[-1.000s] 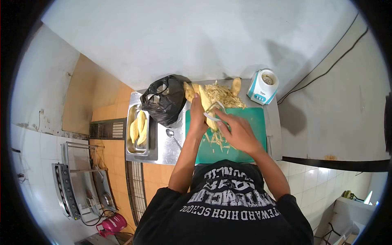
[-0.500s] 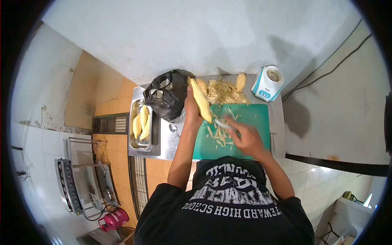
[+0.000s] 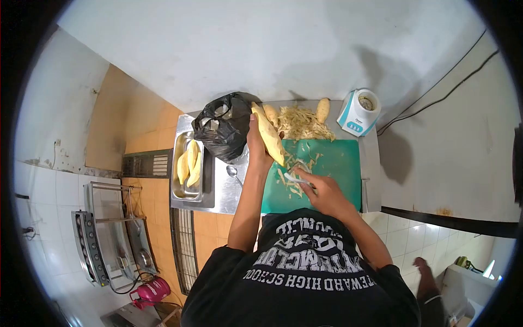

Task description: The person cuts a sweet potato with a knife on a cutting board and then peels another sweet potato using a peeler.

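Head view: shavings (image 3: 295,191) litter a green board (image 3: 340,163) before a pale wall (image 3: 261,54) (left fingers (image 3: 254,131) clasp a root (image 3: 268,136), right ones (image 3: 309,177) a peeler (image 3: 295,179)).

Fairly bright, even light fills the scene, leaving soft grey shadows on the pale wall (image 3: 272,49) near the white appliance (image 3: 358,111) and glare on the white tiles (image 3: 417,237). Wide-angle distortion bends the outer edges, darkening into black corners.
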Tool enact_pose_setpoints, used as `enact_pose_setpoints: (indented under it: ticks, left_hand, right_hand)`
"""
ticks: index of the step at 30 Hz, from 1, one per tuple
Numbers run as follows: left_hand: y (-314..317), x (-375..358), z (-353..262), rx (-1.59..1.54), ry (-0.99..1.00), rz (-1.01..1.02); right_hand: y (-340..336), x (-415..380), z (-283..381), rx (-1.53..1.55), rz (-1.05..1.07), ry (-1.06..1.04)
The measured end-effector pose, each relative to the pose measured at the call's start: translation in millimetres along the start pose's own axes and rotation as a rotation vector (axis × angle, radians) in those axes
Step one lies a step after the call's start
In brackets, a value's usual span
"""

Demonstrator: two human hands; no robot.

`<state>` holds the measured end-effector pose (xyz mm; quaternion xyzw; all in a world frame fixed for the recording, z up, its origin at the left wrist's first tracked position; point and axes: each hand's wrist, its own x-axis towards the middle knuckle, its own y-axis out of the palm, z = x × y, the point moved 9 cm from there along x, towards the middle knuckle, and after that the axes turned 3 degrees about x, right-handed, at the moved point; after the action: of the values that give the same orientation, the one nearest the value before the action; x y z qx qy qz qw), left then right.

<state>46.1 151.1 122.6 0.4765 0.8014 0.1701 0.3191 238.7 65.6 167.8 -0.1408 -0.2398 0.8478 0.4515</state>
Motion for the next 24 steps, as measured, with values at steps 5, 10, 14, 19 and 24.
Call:
enact_pose_setpoints:
  ticks: [5, 10, 14, 19, 24]
  left_hand:
    - [9, -13, 18, 0.094, -0.049, 0.083]
    - [21, -22, 15, 0.118, 0.036, 0.195]
    - [4, -16, 22, 0.143, 0.054, 0.134]
    - [-2, -11, 34, 0.150, -0.027, 0.068]
    - [-13, 4, 19, -0.041, -0.038, -0.014]
  right_hand:
    - [-35, 36, 30, 0.021, -0.014, 0.114]
    - [-22, 57, 30, -0.104, -0.140, -0.183]
    - [-16, 47, 28, -0.080, -0.065, -0.096]
    - [-8, 32, 3, -0.070, -0.067, -0.039]
    - [0, 6, -15, 0.014, 0.004, 0.046]
